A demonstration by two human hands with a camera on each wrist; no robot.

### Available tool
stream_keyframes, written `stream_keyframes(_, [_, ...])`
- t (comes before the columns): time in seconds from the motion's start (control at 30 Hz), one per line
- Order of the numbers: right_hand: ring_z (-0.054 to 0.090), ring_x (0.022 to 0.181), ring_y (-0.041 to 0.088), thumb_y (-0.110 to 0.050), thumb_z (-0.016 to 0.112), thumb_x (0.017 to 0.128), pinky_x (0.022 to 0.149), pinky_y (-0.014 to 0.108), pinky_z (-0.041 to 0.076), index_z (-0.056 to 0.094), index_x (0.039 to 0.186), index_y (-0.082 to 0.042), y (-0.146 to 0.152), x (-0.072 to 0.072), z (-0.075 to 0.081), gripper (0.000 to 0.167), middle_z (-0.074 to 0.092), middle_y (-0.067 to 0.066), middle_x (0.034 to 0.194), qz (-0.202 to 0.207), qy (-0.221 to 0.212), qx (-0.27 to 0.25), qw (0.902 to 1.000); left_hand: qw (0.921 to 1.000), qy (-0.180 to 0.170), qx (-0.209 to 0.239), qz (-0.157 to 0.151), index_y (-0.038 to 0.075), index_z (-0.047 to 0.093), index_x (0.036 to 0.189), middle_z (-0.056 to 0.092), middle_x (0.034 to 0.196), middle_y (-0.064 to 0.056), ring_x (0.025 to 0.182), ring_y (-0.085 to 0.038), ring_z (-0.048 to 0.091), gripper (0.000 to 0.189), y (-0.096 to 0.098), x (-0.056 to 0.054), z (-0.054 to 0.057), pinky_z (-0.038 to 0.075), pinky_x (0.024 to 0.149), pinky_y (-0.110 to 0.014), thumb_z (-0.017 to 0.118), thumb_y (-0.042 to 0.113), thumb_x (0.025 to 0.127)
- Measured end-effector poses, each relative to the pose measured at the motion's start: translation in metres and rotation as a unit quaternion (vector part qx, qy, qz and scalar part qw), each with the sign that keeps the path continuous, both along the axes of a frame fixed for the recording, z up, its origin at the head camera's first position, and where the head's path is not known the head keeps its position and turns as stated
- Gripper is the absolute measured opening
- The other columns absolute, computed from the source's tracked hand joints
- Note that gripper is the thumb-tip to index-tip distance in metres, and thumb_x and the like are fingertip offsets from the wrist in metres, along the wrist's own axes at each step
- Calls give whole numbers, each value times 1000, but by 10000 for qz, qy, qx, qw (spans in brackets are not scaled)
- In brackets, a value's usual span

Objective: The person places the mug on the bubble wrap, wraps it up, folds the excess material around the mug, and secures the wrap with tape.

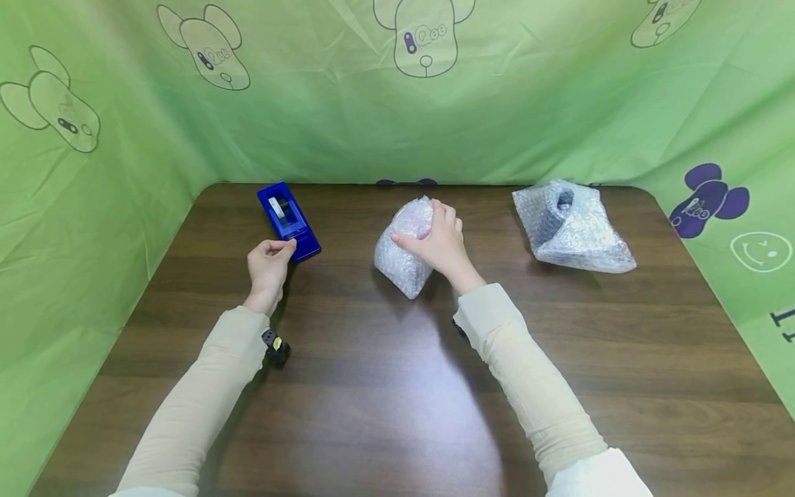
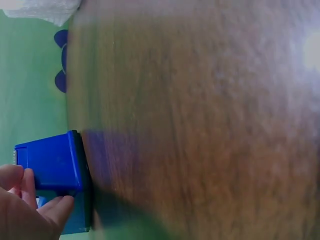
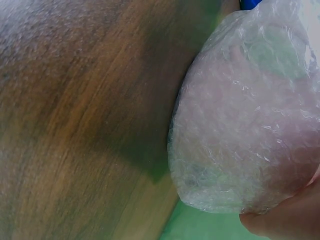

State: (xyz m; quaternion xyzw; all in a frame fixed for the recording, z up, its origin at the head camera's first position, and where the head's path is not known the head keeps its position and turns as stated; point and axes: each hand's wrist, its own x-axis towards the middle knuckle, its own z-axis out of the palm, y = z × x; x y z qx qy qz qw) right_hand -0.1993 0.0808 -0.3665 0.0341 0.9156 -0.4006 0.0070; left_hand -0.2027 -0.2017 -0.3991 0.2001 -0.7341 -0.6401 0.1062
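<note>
In the head view, a blue tape dispenser point(image 1: 306, 241) lies at the back left of the wooden table. Thumb and forefinger of my left hand point(image 1: 268, 268) pinch the tape at its near end; the strip itself is hidden by the fingertips. The left wrist view shows the dispenser's blue body point(image 2: 52, 162) from the side, other fingers of that hand against it. At the middle back, my right hand point(image 1: 442, 245) grips a rounded bundle of bubble wrap point(image 1: 404, 252), thumb on top and fingers round its right side. Filling much of the right wrist view is the same bubble wrap point(image 3: 240, 120).
A second piece of bubble wrap point(image 1: 574, 231), a bag with a rolled-up part on it, lies at the back right. Green cloth point(image 1: 323, 117) with printed bear heads hangs behind and beside the wooden table point(image 1: 348, 386).
</note>
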Motion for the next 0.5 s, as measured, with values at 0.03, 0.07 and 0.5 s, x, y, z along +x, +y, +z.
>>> stream_keyframes(0.03, [26,136,37,-53,75,72,111,52,31,20,150,-5,0,0,0,106,24,17,151,-7,-2,0,10000,9999,-14,-113,-19,11,56,75,54,58,22,60,8,52,17,0,0,0,41,59,-9,69,10,86])
stream_keyframes(0.07, [26,136,37,-52,75,72,111,51,31,20,150,-5,0,0,0,106,25,17,151,-16,4,-2,10000,9998,-29,-214,-42,10,57,76,53,58,22,60,8,51,16,0,-1,0,40,59,-9,69,10,86])
stream_keyframes(0.5, [26,136,37,-52,75,73,111,52,31,19,150,-6,-1,0,0,105,24,17,151,-11,1,-18,10000,9957,-290,-832,-297,3,61,84,50,59,20,60,5,48,11,-11,5,-6,39,58,-10,67,11,87])
